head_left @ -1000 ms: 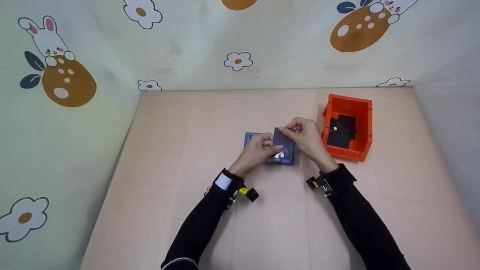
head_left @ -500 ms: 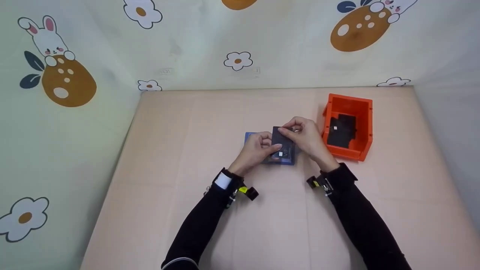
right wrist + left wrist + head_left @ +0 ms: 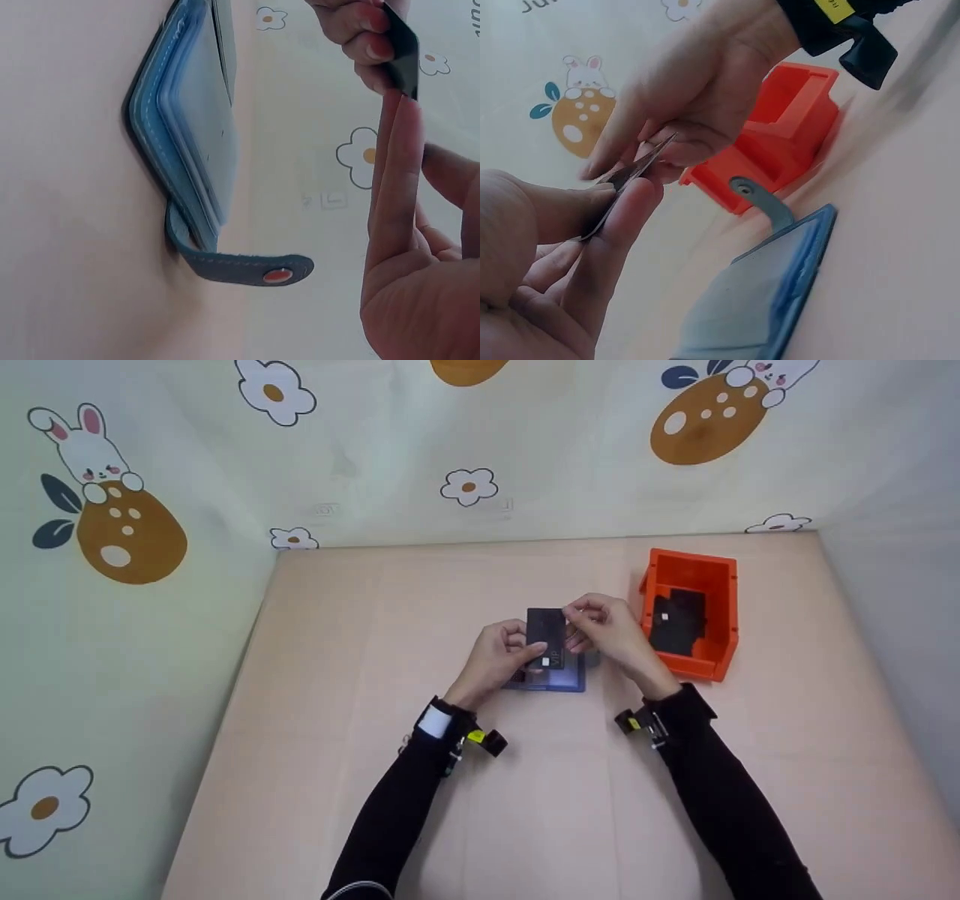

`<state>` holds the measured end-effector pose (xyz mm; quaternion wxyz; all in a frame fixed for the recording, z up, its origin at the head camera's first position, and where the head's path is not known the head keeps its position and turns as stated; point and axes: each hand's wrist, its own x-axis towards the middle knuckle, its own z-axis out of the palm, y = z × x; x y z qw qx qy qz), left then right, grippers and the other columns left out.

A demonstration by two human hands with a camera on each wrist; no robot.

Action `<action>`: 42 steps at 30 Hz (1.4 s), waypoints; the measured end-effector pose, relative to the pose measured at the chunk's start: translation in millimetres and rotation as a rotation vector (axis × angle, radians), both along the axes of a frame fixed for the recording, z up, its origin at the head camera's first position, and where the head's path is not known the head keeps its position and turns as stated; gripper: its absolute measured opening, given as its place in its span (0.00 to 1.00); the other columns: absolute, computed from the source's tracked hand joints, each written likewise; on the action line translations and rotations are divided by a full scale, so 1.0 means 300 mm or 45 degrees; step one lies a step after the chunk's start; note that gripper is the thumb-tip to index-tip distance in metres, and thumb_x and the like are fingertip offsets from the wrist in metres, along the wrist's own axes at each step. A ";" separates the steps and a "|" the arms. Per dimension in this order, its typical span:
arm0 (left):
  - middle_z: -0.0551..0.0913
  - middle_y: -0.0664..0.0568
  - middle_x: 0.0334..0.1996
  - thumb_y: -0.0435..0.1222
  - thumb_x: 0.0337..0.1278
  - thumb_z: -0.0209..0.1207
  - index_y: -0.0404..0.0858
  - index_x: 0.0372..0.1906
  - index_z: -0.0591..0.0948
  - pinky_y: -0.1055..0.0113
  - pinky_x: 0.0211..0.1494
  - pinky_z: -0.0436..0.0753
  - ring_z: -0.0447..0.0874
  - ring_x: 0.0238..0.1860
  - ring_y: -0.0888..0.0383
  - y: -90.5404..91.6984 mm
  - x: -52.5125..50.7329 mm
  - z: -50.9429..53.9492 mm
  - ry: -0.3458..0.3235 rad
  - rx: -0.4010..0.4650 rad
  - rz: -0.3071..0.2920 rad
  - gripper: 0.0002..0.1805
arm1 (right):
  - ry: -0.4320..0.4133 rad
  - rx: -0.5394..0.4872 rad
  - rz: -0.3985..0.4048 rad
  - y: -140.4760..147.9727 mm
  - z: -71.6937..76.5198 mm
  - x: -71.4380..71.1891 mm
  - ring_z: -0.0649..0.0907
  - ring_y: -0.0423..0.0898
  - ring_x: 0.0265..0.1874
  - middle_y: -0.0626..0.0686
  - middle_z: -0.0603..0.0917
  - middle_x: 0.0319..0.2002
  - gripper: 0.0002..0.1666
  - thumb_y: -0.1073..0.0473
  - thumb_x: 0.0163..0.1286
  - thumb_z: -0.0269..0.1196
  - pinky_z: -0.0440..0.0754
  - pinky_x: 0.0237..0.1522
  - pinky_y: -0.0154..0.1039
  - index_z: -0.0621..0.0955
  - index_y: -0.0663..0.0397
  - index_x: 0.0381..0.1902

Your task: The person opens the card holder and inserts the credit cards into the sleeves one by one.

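Observation:
My left hand (image 3: 495, 654) pinches a black card (image 3: 545, 631) marked VIP between thumb and fingers. At the card's upper right corner, the fingertips of my right hand (image 3: 611, 634) hold its edge; their exact grip is partly hidden. Seen edge-on in the left wrist view, the dark piece (image 3: 622, 184) looks like thin layers slightly spread apart. Below the hands a blue card holder (image 3: 574, 681) lies open on the table, partly covered by the left hand and the card. Its pages (image 3: 214, 127) look translucent, and a snap strap (image 3: 247, 268) sticks out from it.
To the right of my right hand stands an orange bin (image 3: 721, 619) with several black cards (image 3: 682, 622) inside. The beige tabletop (image 3: 540, 810) meets a patterned curtain (image 3: 375, 450) at the back. Cameras are strapped to both wrists.
The card and my left hand have shifted left, and the card now stands straighter. My right fingertips have gone from overlapping its top to its right corner. More of the card holder shows.

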<state>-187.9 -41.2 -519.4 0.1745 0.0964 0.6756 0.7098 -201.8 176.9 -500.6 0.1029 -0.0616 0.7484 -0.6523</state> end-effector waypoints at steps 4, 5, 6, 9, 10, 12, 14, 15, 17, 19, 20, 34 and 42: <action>0.91 0.47 0.30 0.26 0.64 0.66 0.27 0.41 0.80 0.58 0.39 0.91 0.93 0.34 0.52 -0.030 -0.015 0.017 0.050 -0.009 0.077 0.06 | 0.080 0.201 0.055 0.008 -0.012 -0.005 0.90 0.49 0.32 0.60 0.90 0.38 0.19 0.57 0.76 0.64 0.91 0.39 0.42 0.82 0.69 0.54; 0.90 0.50 0.28 0.26 0.64 0.66 0.27 0.41 0.81 0.61 0.38 0.91 0.92 0.32 0.54 -0.037 -0.017 0.022 0.067 -0.016 0.099 0.06 | 0.115 0.294 0.094 0.009 -0.015 -0.005 0.90 0.51 0.36 0.61 0.90 0.41 0.19 0.58 0.75 0.65 0.91 0.43 0.44 0.83 0.67 0.55; 0.89 0.51 0.27 0.26 0.63 0.67 0.28 0.41 0.81 0.63 0.37 0.91 0.91 0.31 0.56 -0.044 -0.020 0.026 0.085 -0.018 0.121 0.06 | 0.152 0.397 0.142 0.008 -0.019 -0.003 0.90 0.52 0.41 0.60 0.90 0.45 0.20 0.59 0.73 0.67 0.90 0.47 0.46 0.83 0.66 0.57; 0.87 0.51 0.25 0.27 0.62 0.68 0.29 0.41 0.83 0.64 0.37 0.90 0.89 0.28 0.60 -0.059 -0.025 0.037 0.110 -0.001 0.166 0.06 | 0.239 0.686 0.276 0.000 -0.024 0.007 0.86 0.55 0.52 0.59 0.88 0.54 0.27 0.59 0.64 0.74 0.84 0.60 0.52 0.84 0.60 0.61; 0.87 0.50 0.25 0.27 0.62 0.68 0.29 0.41 0.83 0.63 0.37 0.90 0.88 0.28 0.60 -0.062 -0.026 0.038 0.111 0.012 0.171 0.06 | 0.259 0.761 0.308 -0.004 -0.025 0.011 0.85 0.56 0.55 0.59 0.87 0.56 0.31 0.59 0.61 0.77 0.81 0.63 0.54 0.83 0.59 0.62; 0.87 0.50 0.25 0.27 0.63 0.68 0.29 0.42 0.83 0.60 0.39 0.91 0.89 0.30 0.60 -0.068 -0.029 0.039 0.105 0.034 0.174 0.06 | 0.279 0.890 0.346 -0.011 -0.027 0.020 0.83 0.58 0.57 0.59 0.86 0.59 0.36 0.58 0.56 0.80 0.79 0.65 0.56 0.83 0.58 0.64; 0.87 0.51 0.25 0.27 0.63 0.67 0.29 0.43 0.83 0.59 0.39 0.91 0.90 0.31 0.59 -0.070 -0.031 0.038 0.095 0.047 0.177 0.07 | 0.301 0.997 0.361 -0.015 -0.030 0.026 0.82 0.58 0.58 0.60 0.85 0.60 0.40 0.57 0.53 0.82 0.78 0.66 0.57 0.82 0.57 0.65; 0.86 0.53 0.24 0.27 0.63 0.67 0.29 0.43 0.83 0.60 0.39 0.91 0.90 0.30 0.60 -0.070 -0.033 0.037 0.095 0.045 0.183 0.07 | 0.308 1.038 0.364 -0.016 -0.031 0.028 0.82 0.58 0.58 0.59 0.85 0.60 0.41 0.57 0.52 0.82 0.77 0.66 0.57 0.82 0.56 0.65; 0.83 0.57 0.23 0.27 0.63 0.67 0.30 0.43 0.82 0.64 0.38 0.90 0.88 0.29 0.62 -0.072 -0.034 0.035 0.095 0.040 0.201 0.07 | 0.319 1.088 0.375 -0.015 -0.033 0.031 0.81 0.58 0.57 0.59 0.85 0.60 0.43 0.56 0.51 0.83 0.78 0.66 0.57 0.82 0.56 0.66; 0.82 0.58 0.24 0.27 0.65 0.65 0.31 0.43 0.82 0.68 0.38 0.88 0.85 0.30 0.62 -0.073 -0.036 0.032 0.110 0.037 0.227 0.05 | 0.329 1.112 0.388 -0.012 -0.035 0.031 0.81 0.57 0.57 0.59 0.85 0.60 0.44 0.56 0.51 0.83 0.78 0.66 0.56 0.81 0.56 0.66; 0.83 0.58 0.26 0.27 0.65 0.64 0.32 0.43 0.82 0.70 0.37 0.86 0.84 0.30 0.62 -0.073 -0.038 0.031 0.116 0.036 0.248 0.04 | 0.327 1.116 0.394 -0.010 -0.034 0.031 0.81 0.57 0.56 0.59 0.85 0.61 0.44 0.56 0.51 0.84 0.78 0.66 0.55 0.81 0.55 0.67; 0.81 0.40 0.46 0.29 0.67 0.65 0.32 0.46 0.77 0.53 0.48 0.91 0.92 0.39 0.43 -0.091 -0.045 0.023 0.134 0.278 0.259 0.09 | 0.340 1.128 0.427 0.003 -0.033 0.036 0.80 0.58 0.55 0.61 0.84 0.61 0.45 0.56 0.51 0.83 0.79 0.64 0.55 0.80 0.55 0.68; 0.88 0.53 0.38 0.30 0.58 0.71 0.33 0.45 0.87 0.68 0.48 0.83 0.84 0.39 0.60 -0.102 -0.050 0.019 0.154 0.201 0.351 0.10 | 0.306 1.107 0.435 0.005 -0.028 0.033 0.79 0.57 0.55 0.60 0.83 0.63 0.46 0.54 0.52 0.83 0.79 0.65 0.54 0.80 0.55 0.68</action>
